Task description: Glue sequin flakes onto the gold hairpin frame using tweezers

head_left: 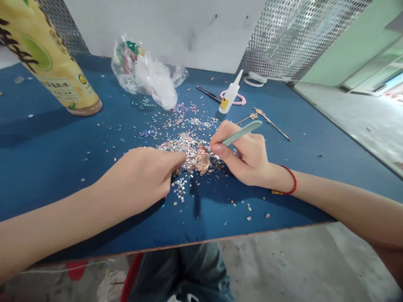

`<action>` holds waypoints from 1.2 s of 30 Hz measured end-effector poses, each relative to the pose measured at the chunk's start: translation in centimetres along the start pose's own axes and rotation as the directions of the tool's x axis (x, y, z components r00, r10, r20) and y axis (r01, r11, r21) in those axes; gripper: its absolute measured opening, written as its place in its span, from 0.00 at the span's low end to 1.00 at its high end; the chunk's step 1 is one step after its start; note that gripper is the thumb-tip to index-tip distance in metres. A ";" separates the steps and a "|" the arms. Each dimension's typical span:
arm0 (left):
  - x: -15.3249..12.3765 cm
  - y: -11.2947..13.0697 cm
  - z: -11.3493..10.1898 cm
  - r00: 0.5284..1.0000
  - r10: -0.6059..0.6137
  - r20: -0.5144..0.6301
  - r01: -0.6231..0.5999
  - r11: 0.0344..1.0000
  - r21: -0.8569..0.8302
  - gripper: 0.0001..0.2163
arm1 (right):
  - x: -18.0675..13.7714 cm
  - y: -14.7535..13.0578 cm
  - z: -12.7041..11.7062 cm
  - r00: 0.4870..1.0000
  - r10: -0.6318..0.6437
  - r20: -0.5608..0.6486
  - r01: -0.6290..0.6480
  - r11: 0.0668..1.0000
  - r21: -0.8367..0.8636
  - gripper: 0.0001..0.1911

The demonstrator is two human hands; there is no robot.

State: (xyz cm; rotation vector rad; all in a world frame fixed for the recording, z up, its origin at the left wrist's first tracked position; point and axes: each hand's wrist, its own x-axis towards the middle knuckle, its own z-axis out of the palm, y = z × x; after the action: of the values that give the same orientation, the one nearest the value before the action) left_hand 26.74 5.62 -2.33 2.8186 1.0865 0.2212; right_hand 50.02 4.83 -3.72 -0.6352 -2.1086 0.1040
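My left hand (145,174) is closed in a pinch on the thin stem of a rose-gold hair ornament (203,160), whose fan-shaped metal head sticks out to the right of the fingers. My right hand (247,161) grips pale green tweezers (244,131) like a pen. Their tip meets the edge of the ornament's head; whether a chip sits between the points is too small to tell. Under and behind the ornament lies a heap of small shiny multicoloured chips (181,143) on the blue table (103,147).
A white glue bottle (229,96), a pink ring (242,100), a dark pen-like tool (208,93) and two rose-gold hairpins (275,126) lie beyond my right hand. A crumpled plastic bag (151,75) and a yellow drink bottle (63,67) are further left. A white panel (170,29) stands behind.
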 end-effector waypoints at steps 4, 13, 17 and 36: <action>0.0 0.0 -0.1 1.000 -0.006 0.008 0.006 1.000 -0.005 0.08 | 0.1 0.0 0.0 1.000 -0.025 0.003 0.025 1.000 -0.005 0.09; 0.1 0.2 -0.3 1.000 -0.021 0.019 0.021 1.000 0.002 0.08 | 0.0 0.1 0.2 0.997 -0.073 0.020 0.073 0.997 -0.001 0.09; 0.2 0.4 -0.6 0.999 -0.026 0.046 0.026 1.000 0.003 0.09 | 0.0 0.0 0.0 0.999 -0.049 -0.002 0.049 0.999 -0.006 0.08; -0.2 0.0 -1.4 0.994 -0.079 -0.069 0.076 0.996 -0.053 0.13 | 0.2 1.2 0.3 0.881 0.331 -0.338 -0.269 0.938 0.217 0.09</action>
State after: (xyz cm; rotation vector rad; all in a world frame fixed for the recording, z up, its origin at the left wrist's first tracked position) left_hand 26.38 5.52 -0.94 2.7373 1.1851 0.3391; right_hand 50.23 6.03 -4.13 -0.8117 -1.6072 0.3055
